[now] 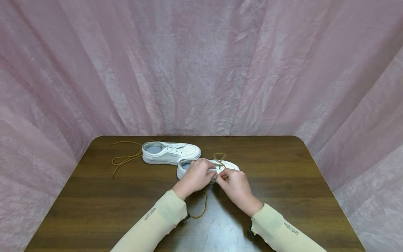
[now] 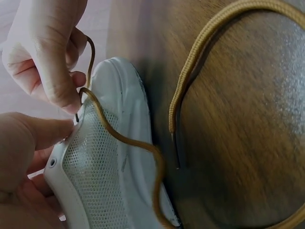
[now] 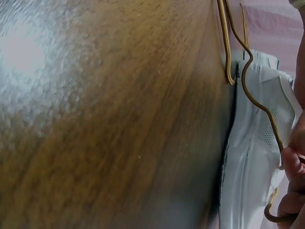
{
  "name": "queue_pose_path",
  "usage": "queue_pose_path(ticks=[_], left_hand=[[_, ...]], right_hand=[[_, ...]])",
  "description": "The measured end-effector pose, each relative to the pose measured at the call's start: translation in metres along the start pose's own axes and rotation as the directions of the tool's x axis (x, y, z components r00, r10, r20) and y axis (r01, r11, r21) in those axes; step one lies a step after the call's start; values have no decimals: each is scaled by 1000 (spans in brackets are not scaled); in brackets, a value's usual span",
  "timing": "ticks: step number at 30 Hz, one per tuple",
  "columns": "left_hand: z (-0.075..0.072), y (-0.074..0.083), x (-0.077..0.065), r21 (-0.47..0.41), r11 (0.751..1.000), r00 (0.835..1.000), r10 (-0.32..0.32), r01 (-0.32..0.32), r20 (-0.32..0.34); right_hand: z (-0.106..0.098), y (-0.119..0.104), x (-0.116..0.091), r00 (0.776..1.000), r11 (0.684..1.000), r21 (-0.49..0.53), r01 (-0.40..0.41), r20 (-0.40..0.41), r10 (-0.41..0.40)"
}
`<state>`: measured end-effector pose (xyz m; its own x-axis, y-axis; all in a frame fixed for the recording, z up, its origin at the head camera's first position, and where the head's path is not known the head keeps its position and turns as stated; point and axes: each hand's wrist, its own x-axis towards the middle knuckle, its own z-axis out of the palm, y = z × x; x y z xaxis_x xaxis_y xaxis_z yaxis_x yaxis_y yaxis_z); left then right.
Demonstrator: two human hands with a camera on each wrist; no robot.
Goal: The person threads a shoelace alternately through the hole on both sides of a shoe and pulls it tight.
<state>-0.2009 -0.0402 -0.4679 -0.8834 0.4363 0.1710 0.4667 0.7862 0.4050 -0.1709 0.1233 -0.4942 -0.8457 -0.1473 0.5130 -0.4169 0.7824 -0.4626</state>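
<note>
A white low sneaker [image 1: 232, 166] lies under both hands, its toe pointing right. My left hand [image 1: 197, 174] grips the eyelet flap; in the left wrist view its thumb [image 2: 45, 131] presses beside an eyelet, with other fingers behind the flap. With thumb and fingertips, my right hand [image 1: 235, 182] pinches a brown shoelace [image 2: 126, 139] close to the upper eyelets. This lace runs down over the mesh side of the shoe. A small lace loop [image 1: 219, 155] stands above the toe side. In the right wrist view the lace [image 3: 259, 106] crosses the mesh toward the right fingers.
Behind and to the left sits a second white sneaker [image 1: 189, 151], with a loose brown lace [image 1: 126, 159] at its heel. Another stretch of lace [image 1: 204, 206] curves over the wooden table [image 1: 299, 196] near the left wrist. Pink curtains [image 1: 201, 70] hang behind the table.
</note>
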Motion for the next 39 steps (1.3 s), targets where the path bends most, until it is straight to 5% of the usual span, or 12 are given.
queue_pose_path(ticks=[23, 39], left_hand=[[5, 2, 2, 9, 999, 998, -50, 50, -38], [4, 1, 0, -15, 999, 999, -41, 41, -14]], right_hand=[[-2, -1, -2, 998, 998, 48, -42, 42, 40], [4, -1, -3, 995, 998, 54, 37, -96, -32]])
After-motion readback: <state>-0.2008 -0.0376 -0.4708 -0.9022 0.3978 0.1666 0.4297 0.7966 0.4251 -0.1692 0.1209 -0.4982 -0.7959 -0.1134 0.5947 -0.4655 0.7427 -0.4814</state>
